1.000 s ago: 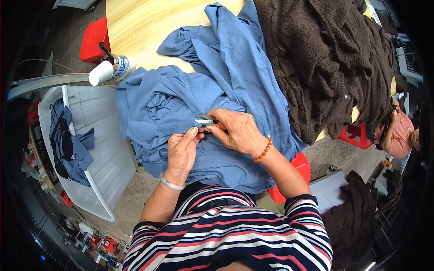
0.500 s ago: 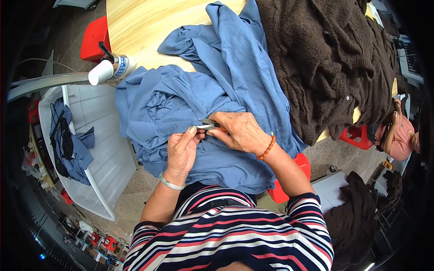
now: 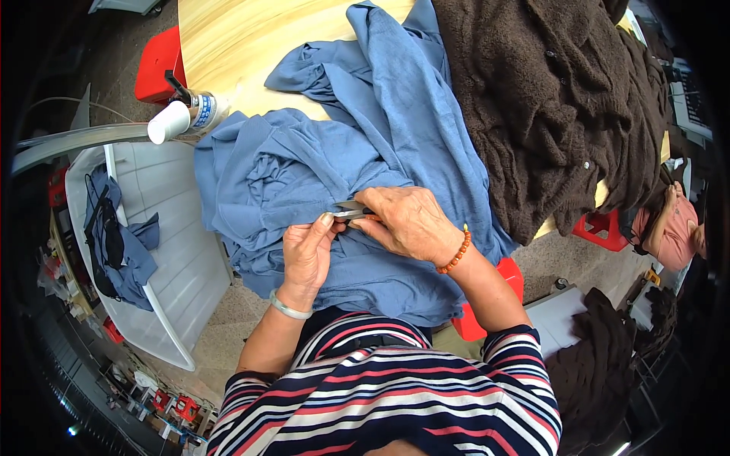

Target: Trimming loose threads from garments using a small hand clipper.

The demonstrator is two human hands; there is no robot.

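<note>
My right hand (image 3: 411, 220) is closed around small metal thread snips (image 3: 348, 213), whose blades point left. The blade tips meet the thumb and fingertips of my left hand (image 3: 306, 249), which are pinched together. What lies in that pinch is too small to make out. Both hands are just above a crumpled blue garment (image 3: 285, 171), heaped at the table edge and over my lap. A length of the blue cloth stretches away from me across the table.
Dark brown fleecy garments (image 3: 547, 106) cover the right of the wooden table (image 3: 236, 45). At its left edge are a white cup (image 3: 169, 123) and a container. Left of me stands a white bin (image 3: 179, 228) with blue clothing. Red stools (image 3: 160, 67) stand around. Another person (image 3: 673, 232) sits far right.
My right hand has turned slightly, its wrist moving a little to the right, and the snips' blades have tilted. My left hand keeps its pinch in nearly the same place.
</note>
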